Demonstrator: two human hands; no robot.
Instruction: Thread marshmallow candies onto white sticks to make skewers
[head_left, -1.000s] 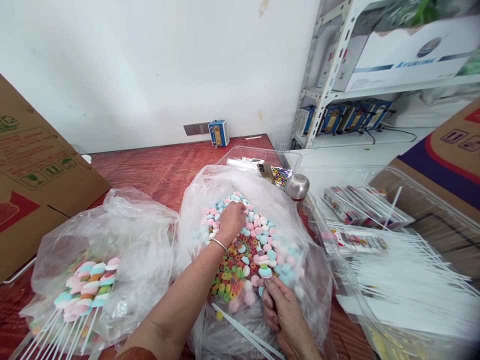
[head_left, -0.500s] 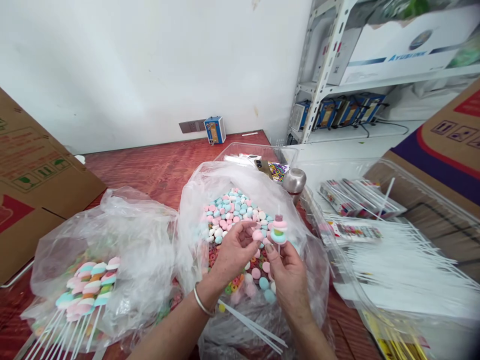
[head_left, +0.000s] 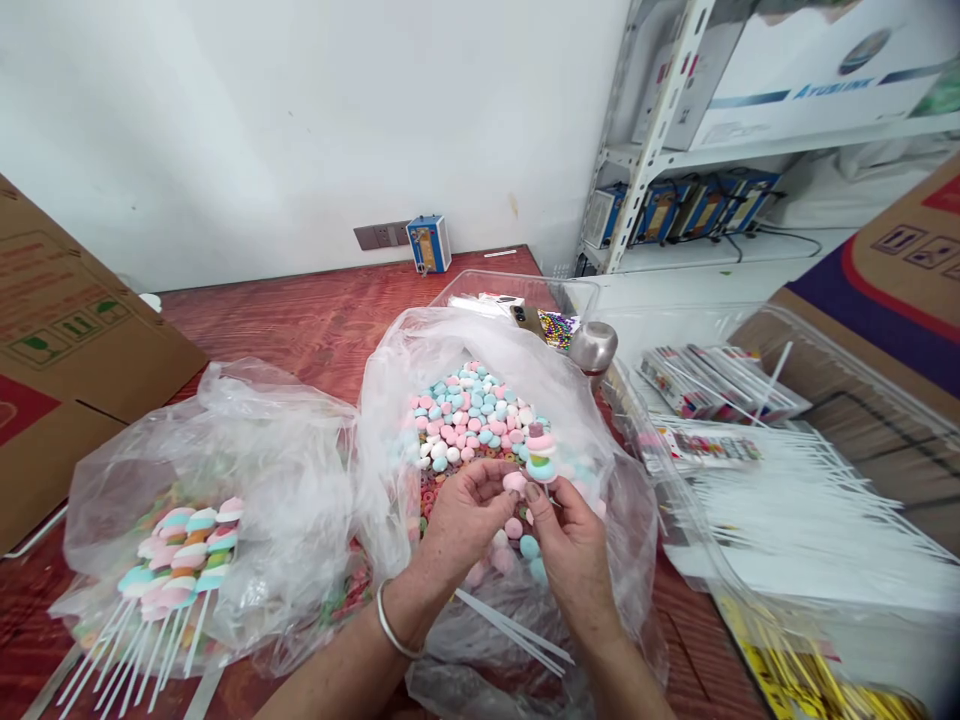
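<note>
My left hand (head_left: 466, 520) pinches a pink marshmallow (head_left: 514, 482) between thumb and fingers. Close beside it, my right hand (head_left: 574, 545) grips a white stick, mostly hidden by the fingers. That stick carries a marshmallow skewer (head_left: 541, 456) with pink, green and pale blue pieces, held roughly upright. Below both hands lies an open clear plastic bag (head_left: 390, 400) with pink, blue and white marshmallows (head_left: 465, 405) and small coloured candy rings (head_left: 431, 487). Several loose white sticks (head_left: 517, 635) rest on the bag's near side.
Finished-looking marshmallow skewers (head_left: 184, 560) lie on another plastic bag (head_left: 277, 500) at left. A clear bin (head_left: 637, 440) at right holds white sticks (head_left: 810, 520) and packets. A metal flask (head_left: 594, 348) stands behind the bag. Cardboard boxes (head_left: 82, 350) flank both sides.
My left hand has brought the pink marshmallow in against my right fingers, just under the skewer. The skewer has shifted slightly left. The view has tilted a little.
</note>
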